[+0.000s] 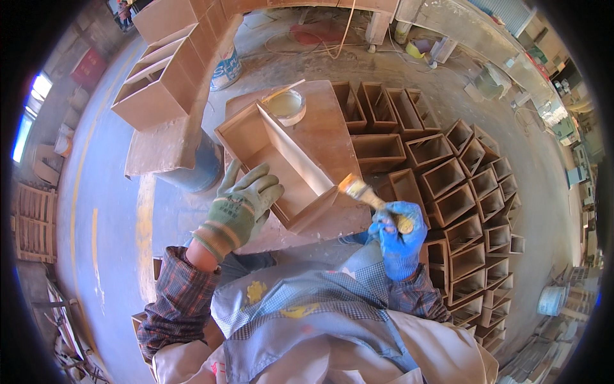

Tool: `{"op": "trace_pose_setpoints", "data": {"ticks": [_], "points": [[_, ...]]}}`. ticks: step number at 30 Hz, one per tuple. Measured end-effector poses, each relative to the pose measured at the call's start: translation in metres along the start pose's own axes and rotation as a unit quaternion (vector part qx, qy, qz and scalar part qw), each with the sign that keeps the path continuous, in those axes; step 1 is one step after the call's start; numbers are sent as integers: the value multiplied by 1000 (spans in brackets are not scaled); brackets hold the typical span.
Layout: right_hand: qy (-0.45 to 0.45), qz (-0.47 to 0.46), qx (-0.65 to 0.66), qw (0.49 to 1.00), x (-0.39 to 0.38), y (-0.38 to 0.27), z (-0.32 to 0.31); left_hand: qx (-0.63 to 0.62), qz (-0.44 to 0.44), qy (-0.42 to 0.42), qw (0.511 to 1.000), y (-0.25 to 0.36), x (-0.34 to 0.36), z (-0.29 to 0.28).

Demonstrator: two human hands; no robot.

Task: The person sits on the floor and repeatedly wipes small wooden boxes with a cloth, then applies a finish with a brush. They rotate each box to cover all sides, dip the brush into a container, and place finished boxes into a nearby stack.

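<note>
An open wooden box (275,163) with a slanted divider lies on a brown board (320,128) in front of me. My left hand (243,205), in a green knit glove, grips the box's near left wall. My right hand (398,233), in a blue glove, holds a paintbrush (366,195) by its handle. The bristles touch the near right corner of the box. A shallow round dish (286,104) of pale liquid with a stick across it sits on the board behind the box.
Several similar open wooden boxes (460,192) lie in rows on the floor to the right. More boxes (160,70) are stacked on a board over a blue drum (195,169) at left. A bucket (225,69) stands behind, and a white pail (551,299) at far right.
</note>
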State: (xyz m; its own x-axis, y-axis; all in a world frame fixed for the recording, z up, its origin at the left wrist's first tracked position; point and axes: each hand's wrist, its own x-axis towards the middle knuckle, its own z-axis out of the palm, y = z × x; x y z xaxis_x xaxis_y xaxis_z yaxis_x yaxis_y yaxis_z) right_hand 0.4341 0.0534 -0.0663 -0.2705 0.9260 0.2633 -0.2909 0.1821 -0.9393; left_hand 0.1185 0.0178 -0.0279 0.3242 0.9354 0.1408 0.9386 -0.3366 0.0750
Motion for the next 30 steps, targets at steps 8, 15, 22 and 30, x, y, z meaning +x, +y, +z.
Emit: {"op": "trace_pose_setpoints", "data": {"ticks": [8,15,22,30], "points": [[23,7,-15,1000,1,5,1,17,9,-10,1000,1,2,-5],[-130,-159,-199,958,-23,17,19,-5,-10,-31,999,4,2,-8],[-1,2,-62,998,9,-3,-12,-5,3,-9,1000,4,2,-8],[-42,11,-90,995,29,-16,-17,3,8,-2,1000,2,5,-8]]}}
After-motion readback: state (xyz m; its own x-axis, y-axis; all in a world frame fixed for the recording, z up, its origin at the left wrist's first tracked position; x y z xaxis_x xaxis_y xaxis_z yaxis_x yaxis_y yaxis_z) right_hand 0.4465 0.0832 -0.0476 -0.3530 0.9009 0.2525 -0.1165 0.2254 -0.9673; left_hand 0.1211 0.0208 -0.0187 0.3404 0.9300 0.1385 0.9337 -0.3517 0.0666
